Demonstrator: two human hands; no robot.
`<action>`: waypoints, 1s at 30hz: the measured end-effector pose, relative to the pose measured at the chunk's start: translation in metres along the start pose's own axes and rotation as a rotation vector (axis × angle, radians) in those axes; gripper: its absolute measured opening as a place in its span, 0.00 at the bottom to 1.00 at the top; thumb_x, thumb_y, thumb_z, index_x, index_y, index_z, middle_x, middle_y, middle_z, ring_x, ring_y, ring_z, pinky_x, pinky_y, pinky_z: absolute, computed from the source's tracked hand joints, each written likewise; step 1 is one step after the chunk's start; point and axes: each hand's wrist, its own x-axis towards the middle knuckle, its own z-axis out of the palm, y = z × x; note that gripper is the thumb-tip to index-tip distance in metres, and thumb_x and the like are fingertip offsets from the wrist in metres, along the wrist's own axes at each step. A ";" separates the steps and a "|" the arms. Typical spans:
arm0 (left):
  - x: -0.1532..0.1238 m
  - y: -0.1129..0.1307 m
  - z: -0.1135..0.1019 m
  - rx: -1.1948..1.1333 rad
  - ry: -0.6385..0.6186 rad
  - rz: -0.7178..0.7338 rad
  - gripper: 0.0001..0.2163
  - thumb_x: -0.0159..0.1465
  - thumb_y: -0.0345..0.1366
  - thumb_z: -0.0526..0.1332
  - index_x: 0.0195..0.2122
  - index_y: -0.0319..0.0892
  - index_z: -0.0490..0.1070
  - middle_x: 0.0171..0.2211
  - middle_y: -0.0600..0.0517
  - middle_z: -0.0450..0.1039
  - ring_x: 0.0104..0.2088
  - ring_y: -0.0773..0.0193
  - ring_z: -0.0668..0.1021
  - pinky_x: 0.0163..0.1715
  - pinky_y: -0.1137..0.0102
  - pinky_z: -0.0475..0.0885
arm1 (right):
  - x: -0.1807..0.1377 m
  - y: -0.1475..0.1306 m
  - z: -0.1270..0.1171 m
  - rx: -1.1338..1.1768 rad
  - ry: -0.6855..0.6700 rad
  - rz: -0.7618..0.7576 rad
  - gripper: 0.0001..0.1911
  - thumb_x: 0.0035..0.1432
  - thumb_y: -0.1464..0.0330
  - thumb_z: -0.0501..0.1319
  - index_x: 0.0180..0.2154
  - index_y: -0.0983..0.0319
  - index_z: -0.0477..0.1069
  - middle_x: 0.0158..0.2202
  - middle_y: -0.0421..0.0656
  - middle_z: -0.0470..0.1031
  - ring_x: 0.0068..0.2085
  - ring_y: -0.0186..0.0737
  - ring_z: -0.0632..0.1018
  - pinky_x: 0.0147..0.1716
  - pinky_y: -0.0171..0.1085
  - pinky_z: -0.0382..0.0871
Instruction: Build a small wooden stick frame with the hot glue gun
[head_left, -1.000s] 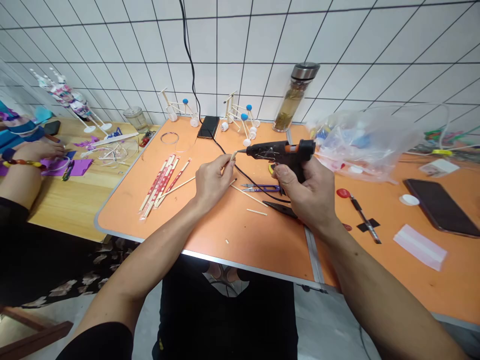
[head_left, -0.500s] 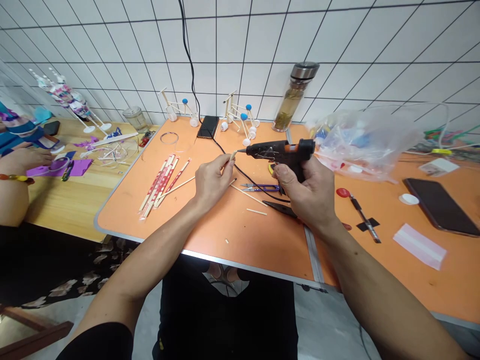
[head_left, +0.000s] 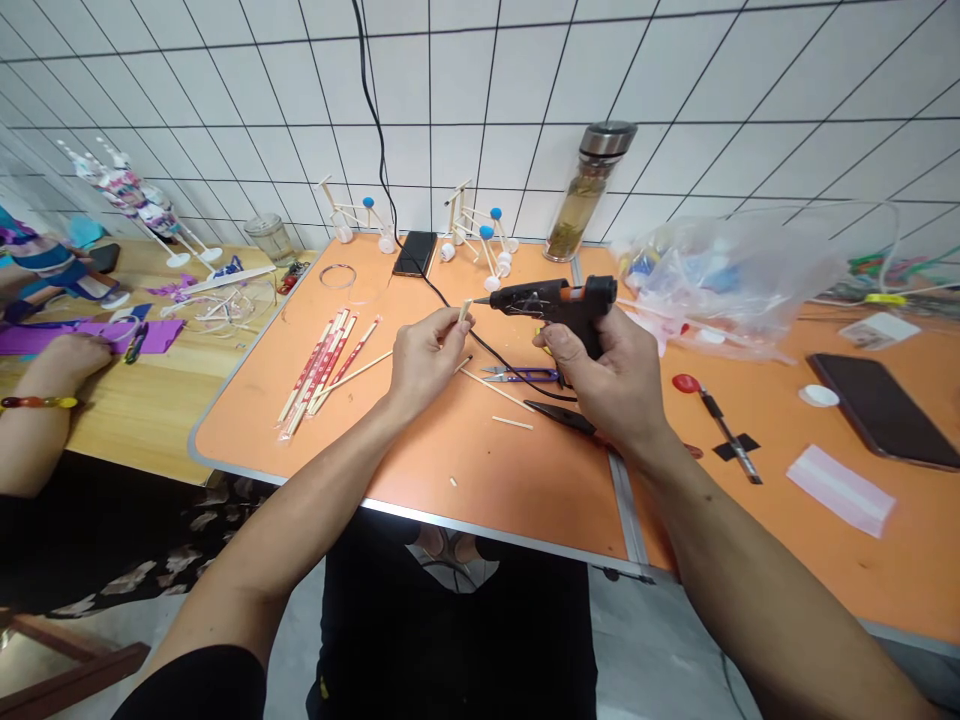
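Observation:
Between the thumb and fingers of my left hand [head_left: 427, 362] is a short wooden stick [head_left: 465, 308], its top end poking up. My right hand [head_left: 619, 375] is wrapped round the handle of a black hot glue gun [head_left: 544, 298]. The gun points left, and its nozzle is at the tip of the stick; whether they touch I cannot tell. Below the gun lie blue thread snips [head_left: 521, 375], black-jawed pliers [head_left: 562, 415] and a cut piece of stick [head_left: 512, 423]. Several chopsticks in red-printed wrappers [head_left: 319, 375] lie left of my left hand.
Two stick models with blue balls [head_left: 487, 232] stand at the back near a black phone [head_left: 415, 254]. A glass tea bottle [head_left: 585, 195], a plastic bag [head_left: 720, 285], a pen [head_left: 731, 437] and another phone [head_left: 885, 408] are to the right. A co-worker's hand [head_left: 71, 360] rests at the left table.
The glue gun and my right hand have shifted slightly left. My left hand has hardly moved. The co-worker's arm at the left has moved across the purple sheet.

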 end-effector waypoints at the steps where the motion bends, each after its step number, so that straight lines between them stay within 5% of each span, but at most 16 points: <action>1: 0.001 0.000 0.000 -0.035 -0.007 -0.009 0.15 0.74 0.50 0.65 0.46 0.46 0.86 0.43 0.48 0.88 0.43 0.56 0.87 0.47 0.64 0.78 | 0.001 0.002 0.001 0.002 -0.001 0.012 0.21 0.72 0.48 0.66 0.50 0.57 0.83 0.34 0.42 0.81 0.31 0.41 0.76 0.32 0.43 0.74; 8: 0.006 0.003 0.001 -0.303 0.011 -0.106 0.17 0.66 0.54 0.73 0.41 0.43 0.85 0.42 0.45 0.89 0.43 0.56 0.88 0.48 0.62 0.81 | 0.027 0.063 -0.005 0.067 0.111 0.126 0.19 0.70 0.47 0.66 0.46 0.55 0.74 0.36 0.43 0.81 0.25 0.40 0.76 0.25 0.42 0.70; 13: 0.007 0.007 -0.001 -0.315 0.008 -0.152 0.15 0.65 0.51 0.75 0.40 0.44 0.86 0.43 0.44 0.89 0.42 0.56 0.88 0.48 0.61 0.82 | 0.043 0.108 -0.021 0.163 0.104 0.507 0.15 0.67 0.55 0.69 0.36 0.55 0.68 0.25 0.38 0.72 0.24 0.40 0.74 0.25 0.40 0.72; 17: 0.007 0.006 -0.001 -0.303 0.004 -0.168 0.15 0.65 0.51 0.75 0.39 0.44 0.86 0.43 0.45 0.89 0.41 0.56 0.88 0.46 0.62 0.82 | 0.045 0.118 -0.023 0.121 0.146 0.681 0.13 0.63 0.64 0.71 0.44 0.58 0.70 0.30 0.39 0.77 0.26 0.37 0.76 0.28 0.36 0.72; 20: 0.007 0.006 0.000 -0.308 -0.002 -0.182 0.16 0.63 0.52 0.75 0.40 0.44 0.86 0.43 0.45 0.89 0.41 0.56 0.88 0.45 0.63 0.82 | 0.044 0.124 -0.022 0.040 0.123 0.742 0.21 0.65 0.64 0.68 0.57 0.61 0.69 0.33 0.43 0.81 0.29 0.41 0.78 0.31 0.39 0.75; 23: 0.007 0.005 0.000 -0.324 -0.016 -0.191 0.17 0.62 0.53 0.76 0.40 0.43 0.86 0.43 0.44 0.89 0.41 0.57 0.88 0.45 0.63 0.81 | 0.042 0.127 -0.024 -0.249 0.073 0.700 0.33 0.67 0.63 0.65 0.69 0.67 0.65 0.43 0.54 0.85 0.42 0.53 0.85 0.44 0.49 0.80; 26: 0.007 0.005 -0.001 -0.346 -0.036 -0.217 0.17 0.61 0.53 0.77 0.39 0.43 0.87 0.44 0.44 0.89 0.41 0.57 0.87 0.44 0.64 0.81 | 0.038 0.121 -0.030 -0.563 -0.008 0.558 0.34 0.69 0.60 0.65 0.70 0.69 0.69 0.58 0.66 0.82 0.61 0.67 0.81 0.60 0.59 0.74; 30: 0.006 0.006 -0.001 -0.400 -0.069 -0.311 0.17 0.59 0.53 0.77 0.40 0.45 0.88 0.46 0.43 0.89 0.43 0.57 0.87 0.41 0.66 0.79 | 0.034 0.101 -0.032 -0.740 -0.017 0.480 0.29 0.69 0.59 0.64 0.65 0.68 0.75 0.64 0.69 0.77 0.64 0.73 0.78 0.61 0.63 0.71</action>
